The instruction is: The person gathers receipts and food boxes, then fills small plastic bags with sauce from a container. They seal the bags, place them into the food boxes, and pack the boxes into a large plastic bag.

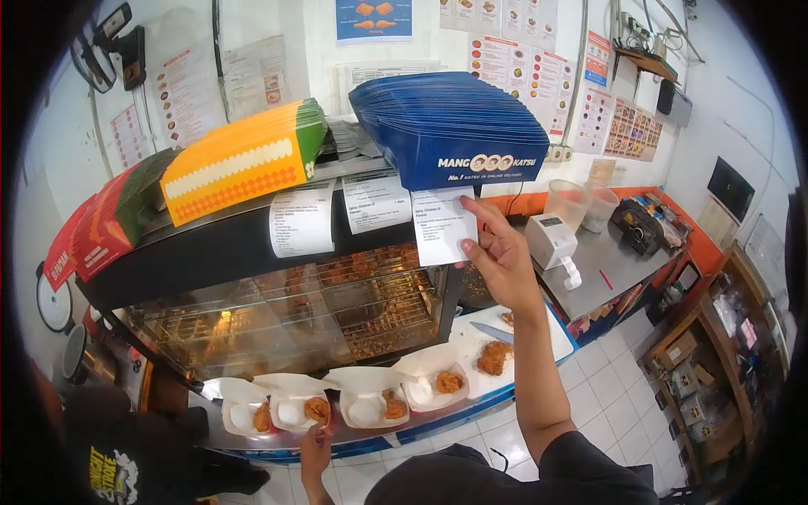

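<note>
My right hand (498, 252) is raised to the shelf on top of the glass warmer. Its thumb and fingers pinch the right edge of a printed order slip (439, 231), which hangs below a stack of blue boxes (471, 164). Two more order slips (301, 220) hang to the left of it. Low down, my left hand (316, 454) is closed at the front of a white paper food box (290, 389); its fingertips are too small to make out. Several such open boxes stand in a row, each with white rice and a piece of fried chicken (450, 382).
The warmer (295, 311) holds wire racks. Yellow boxes (236, 168) and red boxes (109, 215) are stacked on top. A knife (491, 332) and fried chicken lie on a white board (539, 337). A person in black (135, 454) stands at left.
</note>
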Tool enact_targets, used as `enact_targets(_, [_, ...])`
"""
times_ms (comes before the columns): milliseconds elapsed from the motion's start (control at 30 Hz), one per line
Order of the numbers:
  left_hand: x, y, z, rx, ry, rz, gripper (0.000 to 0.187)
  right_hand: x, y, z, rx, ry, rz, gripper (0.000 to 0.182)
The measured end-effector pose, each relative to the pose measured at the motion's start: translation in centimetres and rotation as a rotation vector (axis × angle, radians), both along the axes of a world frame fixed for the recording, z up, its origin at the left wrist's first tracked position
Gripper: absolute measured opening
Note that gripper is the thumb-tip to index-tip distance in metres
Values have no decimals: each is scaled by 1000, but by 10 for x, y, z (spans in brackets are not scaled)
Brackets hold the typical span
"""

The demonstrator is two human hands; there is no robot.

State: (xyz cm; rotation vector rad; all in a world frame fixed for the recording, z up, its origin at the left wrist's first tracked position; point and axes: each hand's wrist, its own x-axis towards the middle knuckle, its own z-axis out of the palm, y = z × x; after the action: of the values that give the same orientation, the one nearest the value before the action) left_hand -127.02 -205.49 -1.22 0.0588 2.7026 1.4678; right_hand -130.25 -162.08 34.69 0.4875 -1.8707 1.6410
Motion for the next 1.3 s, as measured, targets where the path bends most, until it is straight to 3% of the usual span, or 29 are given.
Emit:
enact_targets(200, [-9,9,41,36,-41,-18,26,14,-14,-3,46,93,-75,63])
enact_targets(433, [-15,23,74,151,122,-103,29,13,-7,-7,-56,65,37,69])
enact_targets(500, [-21,38,108,232,286,-217,29,5,-2,-9,-121,65,93,71])
enact_targets(567, [-17,65,185,264,272,-246,28,-5,-2,-7,-135,95,82,73])
enact_targets(700, [-16,114,295,137,779,-384,30,-15,-2,-3,-190,82,146,75])
enact_targets(833, [-38,170,359,2,1140,-505,43,-19,0,3,-219,88,132,69])
enact_targets(1033, [-82,232,395,-244,1400,-440,48,-19,4,16,-196,46,40,51])
enact_targets(1300, [-113,252,400,-309,1385,-411,48,-24,22,20,-99,-16,-18,43])
